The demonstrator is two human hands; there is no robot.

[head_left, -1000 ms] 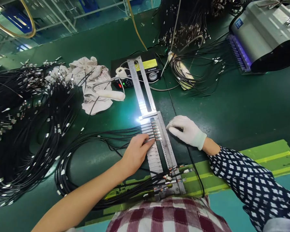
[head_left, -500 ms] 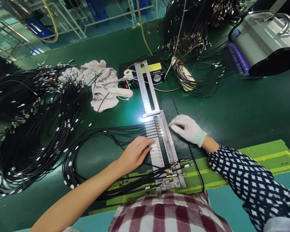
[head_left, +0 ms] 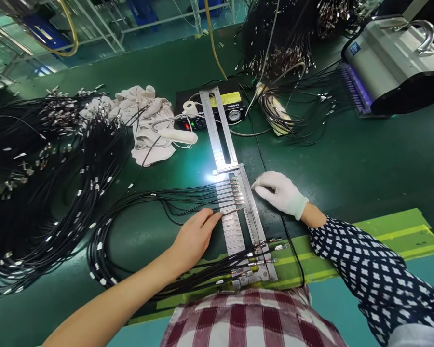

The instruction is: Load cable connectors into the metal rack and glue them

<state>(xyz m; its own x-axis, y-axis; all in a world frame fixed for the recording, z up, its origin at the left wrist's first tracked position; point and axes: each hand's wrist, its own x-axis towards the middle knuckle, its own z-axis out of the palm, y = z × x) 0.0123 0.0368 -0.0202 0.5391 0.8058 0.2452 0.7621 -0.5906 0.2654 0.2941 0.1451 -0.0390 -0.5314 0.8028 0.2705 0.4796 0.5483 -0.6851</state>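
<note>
A slotted metal fixture [head_left: 233, 233] lies lengthwise in front of me, with several black cables seated side by side in its upper slots, metal tips to the right. My bare left hand [head_left: 195, 238] is at its left edge, thumb and fingertips pinching a black cable [head_left: 229, 212] that lies across a slot below the seated row. At the right edge rests my right hand [head_left: 282, 193] in a white glove, fingers curled together; whatever is between the fingertips is hidden. More loose cable ends [head_left: 253, 265] lie over the fixture's near end.
Cable bundles [head_left: 32, 231] cover the left side. Behind the fixture stand a black control box [head_left: 235, 103] and a crumpled cloth [head_left: 154, 123]. A silver machine [head_left: 394, 62] with a purple glow is at the far right, and more cables [head_left: 275, 38] are heaped at the back.
My left hand has shifted slightly left and down from over the slots, and a further cable now lies across the fixture at its fingertips. My right hand stays nearly in place.
</note>
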